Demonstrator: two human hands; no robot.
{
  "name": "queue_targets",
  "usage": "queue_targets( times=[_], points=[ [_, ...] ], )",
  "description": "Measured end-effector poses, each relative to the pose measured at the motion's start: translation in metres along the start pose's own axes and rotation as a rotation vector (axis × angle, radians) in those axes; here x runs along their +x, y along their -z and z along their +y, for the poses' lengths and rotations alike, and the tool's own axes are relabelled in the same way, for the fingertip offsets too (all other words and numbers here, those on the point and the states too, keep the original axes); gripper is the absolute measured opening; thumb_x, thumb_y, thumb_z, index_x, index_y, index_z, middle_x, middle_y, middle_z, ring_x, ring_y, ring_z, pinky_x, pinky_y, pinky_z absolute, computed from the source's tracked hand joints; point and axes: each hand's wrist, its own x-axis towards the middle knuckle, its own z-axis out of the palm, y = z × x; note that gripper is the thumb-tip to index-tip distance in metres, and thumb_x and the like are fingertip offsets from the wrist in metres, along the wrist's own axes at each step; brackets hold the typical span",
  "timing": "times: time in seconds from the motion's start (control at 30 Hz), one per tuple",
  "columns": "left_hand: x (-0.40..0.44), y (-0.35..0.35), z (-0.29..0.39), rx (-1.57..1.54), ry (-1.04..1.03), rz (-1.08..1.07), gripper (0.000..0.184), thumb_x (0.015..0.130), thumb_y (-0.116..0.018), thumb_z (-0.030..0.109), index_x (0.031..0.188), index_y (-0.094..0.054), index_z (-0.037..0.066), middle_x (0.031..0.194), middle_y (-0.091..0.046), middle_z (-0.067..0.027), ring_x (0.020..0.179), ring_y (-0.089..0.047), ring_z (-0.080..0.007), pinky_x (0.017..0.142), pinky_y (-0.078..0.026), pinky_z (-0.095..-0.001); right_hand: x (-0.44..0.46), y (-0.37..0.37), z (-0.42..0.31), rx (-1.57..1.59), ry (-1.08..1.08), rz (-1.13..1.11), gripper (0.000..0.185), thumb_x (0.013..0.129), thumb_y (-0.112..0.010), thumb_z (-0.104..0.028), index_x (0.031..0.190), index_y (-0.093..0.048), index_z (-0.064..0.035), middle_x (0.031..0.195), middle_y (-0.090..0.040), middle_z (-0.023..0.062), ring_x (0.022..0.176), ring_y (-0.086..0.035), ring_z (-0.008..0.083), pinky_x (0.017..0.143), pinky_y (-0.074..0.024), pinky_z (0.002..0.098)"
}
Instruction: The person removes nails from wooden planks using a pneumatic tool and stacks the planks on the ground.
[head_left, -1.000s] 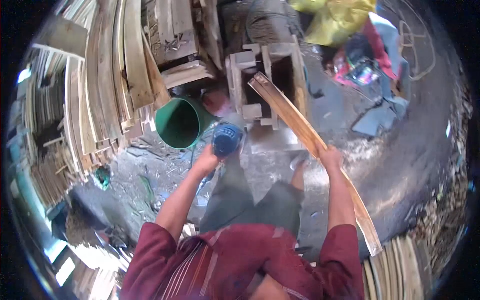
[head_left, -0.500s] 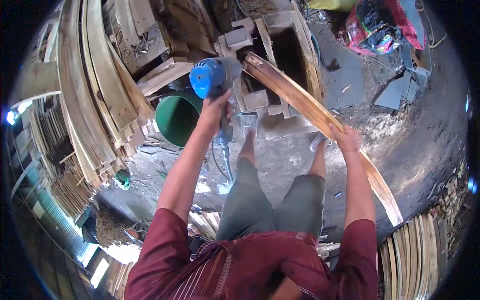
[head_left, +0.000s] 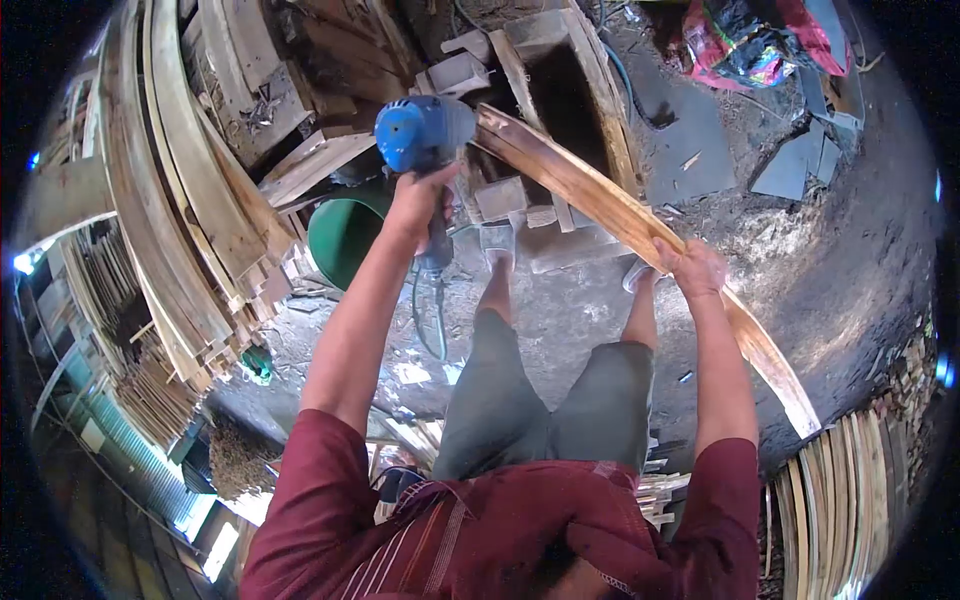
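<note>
My left hand (head_left: 420, 208) is wrapped round the grip of a blue corded power tool (head_left: 402, 137) with a rounded vented housing and grey front. Its exact kind is unclear. A long wooden plank (head_left: 585, 195), reddish brown with a pale edge, slants from the tool's front end down to the right. My right hand (head_left: 695, 268) grips this plank near its middle, thumb on the upper face. The plank's far end meets or sits just beside the tool's front; I cannot tell if they touch. The tool's cord (head_left: 440, 325) hangs below the handle.
Long boards (head_left: 165, 190) are stacked at left, beside a green bucket (head_left: 335, 240). A wooden box frame (head_left: 605, 100) and blocks (head_left: 500, 198) lie ahead of my feet. Grey sheet pieces (head_left: 790, 165) and a pink bag (head_left: 715, 45) lie far right. More slats (head_left: 850, 480) stand lower right.
The tool and plank have shifted slightly left and up in view, and the plank's near end has swung a little right. Both hands keep their grips.
</note>
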Motion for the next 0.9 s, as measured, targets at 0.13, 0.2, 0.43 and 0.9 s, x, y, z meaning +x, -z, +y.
queue_targets(
  times=[0.13, 0.2, 0.43, 0.9],
  points=[
    [-0.017, -0.009, 0.002, -0.130, -0.065, 0.006, 0.027, 0.088, -0.062, 0.027, 0.069, -0.055, 0.010, 0.056, -0.050, -0.0018, 0.045, -0.045, -0.0153, 0.044, -0.035, -0.0308, -0.001, 0.010, -0.008, 0.004, -0.074, -0.136, 0.071, 0.071, -0.055, -0.075, 0.073, -0.063, -0.0049, 0.080, -0.067, 0.0197, 0.078, -0.065, 0.0372, 0.071, -0.0509, 0.0453],
    [-0.016, -0.015, 0.008, -0.117, -0.055, -0.001, 0.027, 0.088, -0.062, 0.028, 0.069, -0.055, 0.009, 0.056, -0.049, -0.0020, 0.045, -0.045, -0.0156, 0.044, -0.035, -0.0309, 0.002, 0.007, -0.006, 0.013, -0.076, -0.128, 0.072, 0.071, -0.054, -0.076, 0.075, -0.064, -0.0049, 0.082, -0.067, 0.0201, 0.079, -0.065, 0.0371, 0.072, -0.0507, 0.0453],
    [0.002, -0.028, 0.015, -0.083, 0.098, 0.068, 0.030, 0.089, -0.060, 0.032, 0.070, -0.053, 0.009, 0.054, -0.046, -0.0020, 0.045, -0.044, -0.0162, 0.044, -0.036, -0.0325, -0.001, 0.000, 0.000, 0.041, -0.080, -0.129, 0.072, 0.071, -0.054, -0.077, 0.077, -0.062, -0.0054, 0.083, -0.067, 0.0203, 0.081, -0.065, 0.0358, 0.073, -0.0501, 0.0456],
    [-0.036, 0.007, 0.007, 0.104, -0.233, 0.151, 0.023, 0.079, -0.072, 0.019, 0.096, -0.060, 0.008, 0.082, -0.059, -0.0014, 0.063, -0.052, -0.0118, 0.055, -0.042, -0.0281, -0.019, 0.004, 0.021, 0.145, -0.173, -0.313, 0.077, 0.073, -0.048, -0.080, 0.074, -0.067, -0.0050, 0.077, -0.066, 0.0208, 0.073, -0.065, 0.0355, 0.066, -0.0500, 0.0450]
  ],
)
